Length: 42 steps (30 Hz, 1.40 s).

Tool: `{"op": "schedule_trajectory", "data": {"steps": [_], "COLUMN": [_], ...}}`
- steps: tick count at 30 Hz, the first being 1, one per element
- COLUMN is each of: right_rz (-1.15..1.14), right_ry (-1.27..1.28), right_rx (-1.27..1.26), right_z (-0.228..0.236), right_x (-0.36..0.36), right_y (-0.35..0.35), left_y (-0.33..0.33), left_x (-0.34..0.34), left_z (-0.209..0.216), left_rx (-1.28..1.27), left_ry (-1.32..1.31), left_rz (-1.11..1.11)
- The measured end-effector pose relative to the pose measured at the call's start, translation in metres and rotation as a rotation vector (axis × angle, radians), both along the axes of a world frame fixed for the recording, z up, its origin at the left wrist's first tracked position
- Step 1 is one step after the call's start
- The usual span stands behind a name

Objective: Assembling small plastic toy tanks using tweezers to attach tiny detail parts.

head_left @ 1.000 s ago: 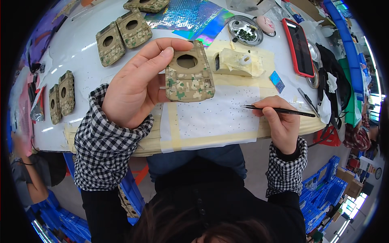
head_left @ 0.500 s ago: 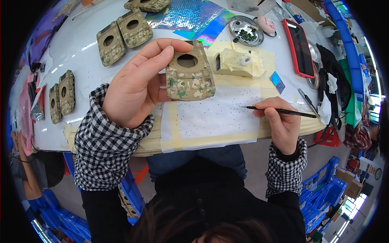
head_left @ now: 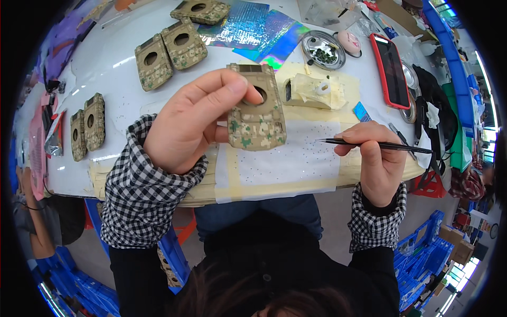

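White table (head_left: 120, 108), tin (head_left: 316, 40) of green bits (head_left: 323, 55); left fingers (head_left: 224, 99) pinch hull (head_left: 257, 126), right fingers (head_left: 371, 153) tweezers (head_left: 404, 147).

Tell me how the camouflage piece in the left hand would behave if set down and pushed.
The camouflage piece is likely stiff, showing no sag though the left hand grips only one side. It is probably light, as one hand holds it up. Its low, boxy shape suggests sliding rather than rolling.
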State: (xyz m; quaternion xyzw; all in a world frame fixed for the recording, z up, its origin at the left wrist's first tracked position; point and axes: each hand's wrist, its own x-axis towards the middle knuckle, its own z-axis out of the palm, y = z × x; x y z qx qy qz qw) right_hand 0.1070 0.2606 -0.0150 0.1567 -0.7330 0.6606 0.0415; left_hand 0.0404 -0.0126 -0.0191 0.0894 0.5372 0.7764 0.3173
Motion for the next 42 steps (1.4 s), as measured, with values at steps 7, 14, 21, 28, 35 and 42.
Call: {"op": "schedule_trajectory", "data": {"steps": [7,14,21,28,35,42], "right_rz": [0.16,0.199,0.237,0.258,0.229,0.105], "right_ry": [0.173,0.3,0.338,0.395,0.441,0.221], "right_rx": [0.097,0.239,0.288,0.339,0.383,0.044], "right_z": [0.029,0.033,0.035,0.036,0.037,0.02], "right_x": [-0.039,-0.047,-0.048,-0.049,-0.046,-0.039], "right_y": [-0.029,-0.038,-0.04,-0.04,-0.044,-0.049], "left_y": [0.002,-0.002,0.0,0.0,0.0,0.003], "left_x": [0.006,0.005,0.007,0.007,0.006,0.007], "left_z": [0.016,0.018,0.018,0.015,0.013,0.011], "left_rx": [-0.152,-0.147,-0.158,-0.151,-0.174,-0.169], "left_ry": [0.056,0.074,0.073,0.065,0.054,0.079], "left_rz": [-0.034,-0.112,-0.1,-0.078,-0.057,0.008]}}
